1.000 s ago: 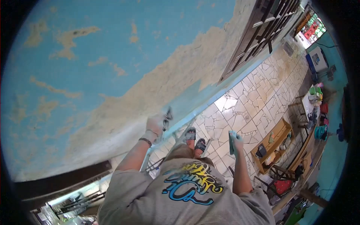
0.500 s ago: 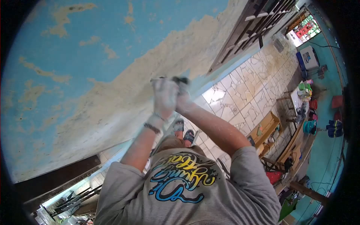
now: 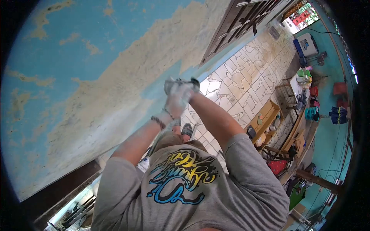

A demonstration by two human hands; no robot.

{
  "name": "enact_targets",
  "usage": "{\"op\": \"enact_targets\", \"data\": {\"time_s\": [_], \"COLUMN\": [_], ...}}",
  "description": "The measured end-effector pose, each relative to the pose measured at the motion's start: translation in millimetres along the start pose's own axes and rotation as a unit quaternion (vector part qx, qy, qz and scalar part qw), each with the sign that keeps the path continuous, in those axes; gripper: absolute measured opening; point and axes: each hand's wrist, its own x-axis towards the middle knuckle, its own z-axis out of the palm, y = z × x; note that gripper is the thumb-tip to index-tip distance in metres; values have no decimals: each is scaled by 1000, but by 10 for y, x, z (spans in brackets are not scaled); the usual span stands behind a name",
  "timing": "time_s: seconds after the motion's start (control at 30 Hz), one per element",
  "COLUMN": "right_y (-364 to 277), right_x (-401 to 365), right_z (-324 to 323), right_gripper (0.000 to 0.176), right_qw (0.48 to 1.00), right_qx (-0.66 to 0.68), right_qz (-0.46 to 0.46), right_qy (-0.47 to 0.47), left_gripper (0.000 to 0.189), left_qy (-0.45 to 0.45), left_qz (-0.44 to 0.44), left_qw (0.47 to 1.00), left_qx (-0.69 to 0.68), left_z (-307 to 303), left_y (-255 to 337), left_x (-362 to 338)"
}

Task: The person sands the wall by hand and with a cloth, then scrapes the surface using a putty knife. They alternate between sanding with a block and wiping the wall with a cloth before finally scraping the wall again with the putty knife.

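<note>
While left hand (image 3: 173,102) and right hand (image 3: 186,91) close together on a tool (image 3: 180,81), it sits at their fingertips, against the wall (image 3: 115,73).

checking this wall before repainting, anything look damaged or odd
Yes. The blue wall has a broad tan band where the paint is gone, and scattered flaked spots beside it. The left hand and right hand grip a tool at that band's edge.

Left hand (image 3: 174,103) and right hand (image 3: 188,91), both white with dust, grip one tool (image 3: 181,81) together, close to the peeling blue wall (image 3: 77,57). Below the hands: a sandalled foot (image 3: 187,131); to their right, the tiled floor (image 3: 246,88).
</note>
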Motion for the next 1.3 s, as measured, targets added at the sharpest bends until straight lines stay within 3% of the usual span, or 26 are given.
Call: {"op": "enact_targets", "data": {"time_s": [0.03,0.07,0.13,0.17,0.23,0.27,0.3,0.33,0.4,0.43,0.53,0.57,0.67,0.73,0.8,0.87,0.9,0.93,1.0,1.03,1.07,1.1,1.13,1.2,1.3], "right_y": [70,149,336,513,932,824,748,626,238,131,-224,-304,-431,-432,-471,-526,-547,-509,-208,-213,-83,164,298,-320,-1057], "right_x": [-29,-70,14,132,383,240,63,-20,-156,-282,-383,-409,-428,-446,-513,-622,-721,-825,-922,-1015,-1089,-1183,-1214,-1369,-1326], "right_z": [-12,11,21,3,-93,-299,-412,-510,-674,-684,-562,-545,-503,-503,-479,-449,-333,-176,100,115,62,-50,-123,-689,-807], "right_gripper": [29,28,26,26,25,29,30,32,31,31,30,28,23,23,35,49,51,54,49,41,37,33,29,26,36], "right_qw": [999,997,992,988,979,976,962,939,940,925,892,874,833,821,769,712,705,696,776,764,779,793,806,750,862], "right_qx": [24,47,71,69,11,-59,-21,20,209,299,420,466,541,560,632,697,700,700,619,633,612,590,566,558,342], "right_qz": [7,12,33,59,122,143,155,166,140,133,84,58,50,52,66,76,117,157,72,106,129,152,173,280,-1], "right_qy": [29,57,103,126,162,151,223,299,229,190,142,121,105,101,68,34,-4,-42,-93,-56,-39,-20,-1,216,376], "left_gripper": [16,11,4,2,13,19,25,29,38,53,68,59,50,41,35,33,33,30,26,22,19,18,19,25,33], "left_qy": [-53,-112,-147,-255,-100,-18,67,55,22,11,0,36,-9,17,67,144,177,191,221,239,248,247,181,44,-76], "left_qz": [-56,36,257,139,155,12,-132,-115,-88,-56,-154,-110,-12,-60,-124,-116,-109,-105,-97,-99,-100,-99,-119,-157,-149], "left_qw": [971,989,939,901,900,935,942,931,902,883,804,840,935,957,965,982,964,960,951,966,947,895,869,787,750], "left_qx": [-227,-90,174,322,395,355,300,343,422,465,575,530,355,283,222,-36,-167,-175,-194,-9,178,359,444,596,640], "left_z": [242,372,635,355,-132,-395,-578,-653,-650,-620,-568,-609,-740,-727,-684,-554,-499,-477,-472,-513,-608,-687,-734,-769,-586], "left_y": [382,653,1196,920,323,291,289,326,393,432,484,338,132,80,71,107,135,111,24,34,61,90,132,195,100], "left_x": [-169,-321,-637,-472,-400,-353,-351,-344,-334,-311,-163,-167,-63,-35,0,71,115,167,252,276,281,266,240,185,188]}}
